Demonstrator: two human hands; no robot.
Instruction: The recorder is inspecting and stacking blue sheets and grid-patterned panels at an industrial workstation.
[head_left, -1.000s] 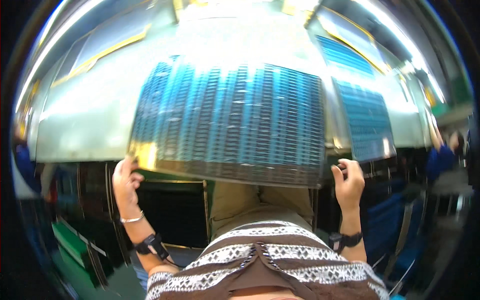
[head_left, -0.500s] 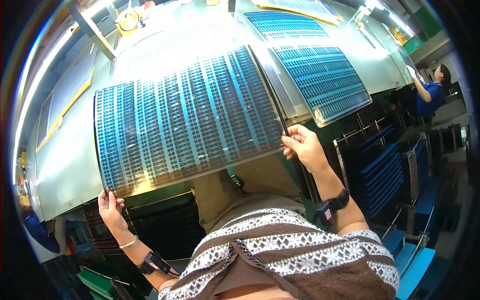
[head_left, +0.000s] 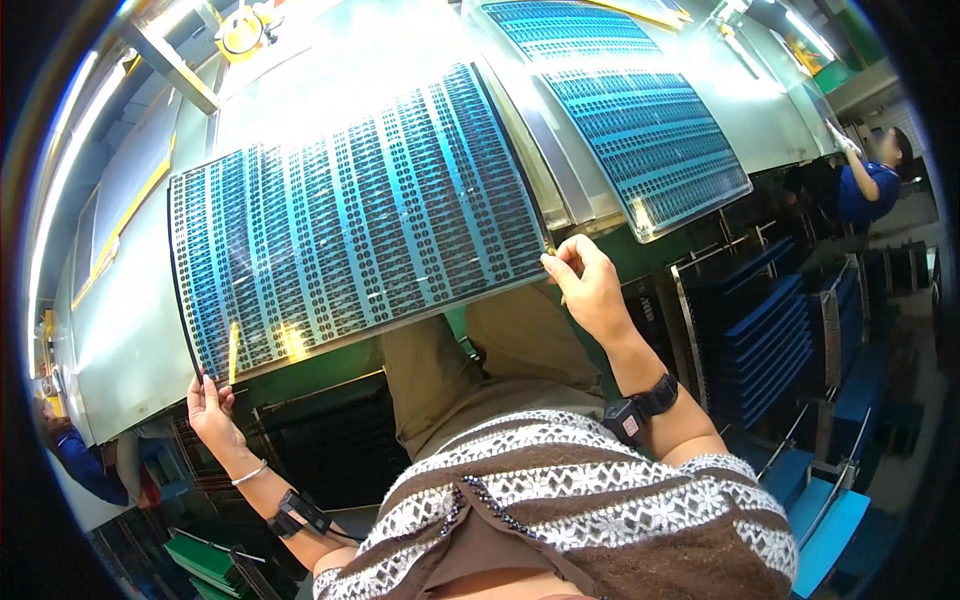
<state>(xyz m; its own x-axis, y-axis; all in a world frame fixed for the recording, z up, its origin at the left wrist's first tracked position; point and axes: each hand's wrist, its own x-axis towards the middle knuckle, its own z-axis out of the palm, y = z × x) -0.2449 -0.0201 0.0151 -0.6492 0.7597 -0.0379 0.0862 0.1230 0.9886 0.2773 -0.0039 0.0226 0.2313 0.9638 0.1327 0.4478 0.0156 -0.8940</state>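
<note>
Btm ctr of frame: a worker in a brown-and-white knit top (head_left: 600, 452) faces the bench (head_left: 125, 335), w/ blue trays (head_left: 765, 335) racked at lower R. The L hand (head_left: 214, 412), lower L, pinches the near L corner of a blue-and-black patterned sheet (head_left: 350, 210); the R hand (head_left: 594, 290), R of ctr, has its grip closed on the near R corner. That R hand was off the sheet a sec. ago; w/ both corners now pinched, the sheet looks to be under two-handed control. It spans ctr L, near edge jutting past the bench; glare washes out its far side, so can't tell if that part rests there. Beyond, upper R of ctr: a 2nd sheet (head_left: 650, 140) lies on the bench; far upper R, a co-worker (head_left: 872, 192) in blue.
</note>
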